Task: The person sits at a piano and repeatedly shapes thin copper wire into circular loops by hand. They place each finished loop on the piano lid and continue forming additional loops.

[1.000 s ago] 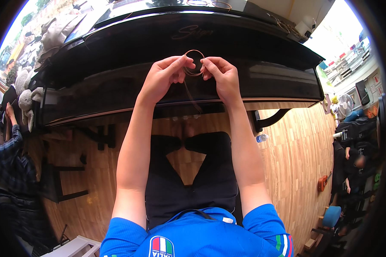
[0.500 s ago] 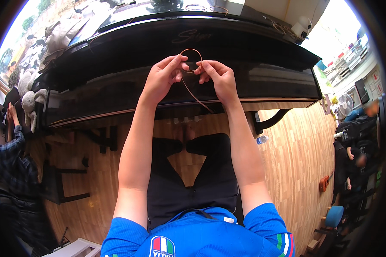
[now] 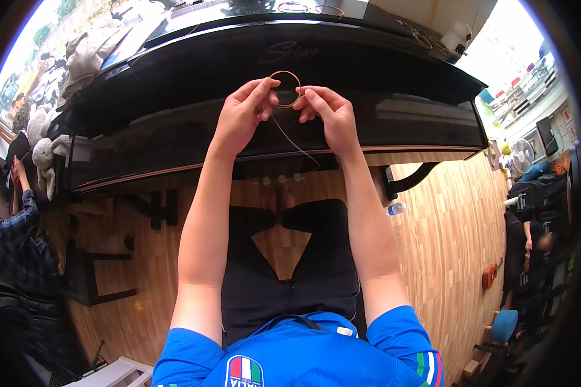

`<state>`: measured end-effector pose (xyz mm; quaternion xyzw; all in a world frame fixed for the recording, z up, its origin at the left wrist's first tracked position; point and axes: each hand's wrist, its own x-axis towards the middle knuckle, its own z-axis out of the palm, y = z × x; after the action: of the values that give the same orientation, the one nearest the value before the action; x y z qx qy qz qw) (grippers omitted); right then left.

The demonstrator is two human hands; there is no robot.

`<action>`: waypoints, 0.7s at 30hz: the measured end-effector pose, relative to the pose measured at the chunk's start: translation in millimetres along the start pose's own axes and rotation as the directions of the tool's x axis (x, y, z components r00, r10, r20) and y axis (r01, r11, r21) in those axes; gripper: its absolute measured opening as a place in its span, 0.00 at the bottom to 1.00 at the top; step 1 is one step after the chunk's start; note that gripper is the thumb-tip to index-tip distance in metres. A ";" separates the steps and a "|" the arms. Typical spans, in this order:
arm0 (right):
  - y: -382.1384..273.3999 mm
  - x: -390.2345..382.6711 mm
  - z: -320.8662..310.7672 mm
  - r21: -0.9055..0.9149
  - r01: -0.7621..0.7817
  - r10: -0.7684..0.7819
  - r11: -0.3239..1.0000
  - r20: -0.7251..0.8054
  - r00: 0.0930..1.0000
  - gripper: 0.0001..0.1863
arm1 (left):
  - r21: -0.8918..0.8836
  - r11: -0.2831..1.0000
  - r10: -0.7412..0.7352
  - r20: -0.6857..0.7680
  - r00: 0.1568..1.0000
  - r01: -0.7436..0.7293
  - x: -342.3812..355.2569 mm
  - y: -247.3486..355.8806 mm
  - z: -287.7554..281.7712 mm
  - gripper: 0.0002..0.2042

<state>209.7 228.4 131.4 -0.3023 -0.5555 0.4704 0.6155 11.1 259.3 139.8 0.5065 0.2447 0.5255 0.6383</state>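
A: How far along with the wire point(image 3: 285, 71) in front of the piano point(image 3: 193, 132)?

B: Seemingly partway; already bent round into a ring, held up before the piano's dark front, a little left of its middle; too fine at this size for counting turns

A: And left over?

B: Not yet gathered in, judging by the look: a loose tail point(image 3: 293, 143), trailing from the ring's lower left and slanting rightward to just past the piano's lower front edge

A: Anything similar about?

B: Two thin coils point(image 3: 293, 11), lying near each other on top of the piano, beyond the hands; perhaps of the same wire, hard to be sure

A: State of each grip?

B: With the left hand point(image 3: 242, 116), pinching the ring's left side between thumb and forefinger; with the right hand point(image 3: 337, 119), likewise pinching the right side, nearer the piano's right end

A: And the pose?

B: Reaching out toward the piano with elbows nearly straight, forearms point(image 3: 200, 226) converging slightly, wrists turned inward, both hands about level before the piano's front
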 end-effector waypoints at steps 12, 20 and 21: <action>-34.5 -46.6 15.3 -0.598 -0.059 0.212 0.800 0.189 0.959 0.14 | -0.212 0.977 -0.008 -0.077 0.997 -0.008 5.4 -0.5 -6.7 0.13; -55.9 -77.5 21.0 -0.570 -0.303 0.455 0.764 0.143 0.879 0.11 | -0.277 0.960 -0.049 -0.014 0.999 0.043 2.9 3.6 -12.7 0.13; -67.6 -81.3 22.5 -0.553 -0.382 0.512 0.741 0.096 0.854 0.11 | -0.295 0.954 -0.049 0.004 0.999 0.048 2.0 3.4 -13.5 0.13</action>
<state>209.3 125.3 163.9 -0.5208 -0.6413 0.4723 0.3074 -1.1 266.2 138.3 0.3984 0.1771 0.5413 0.7190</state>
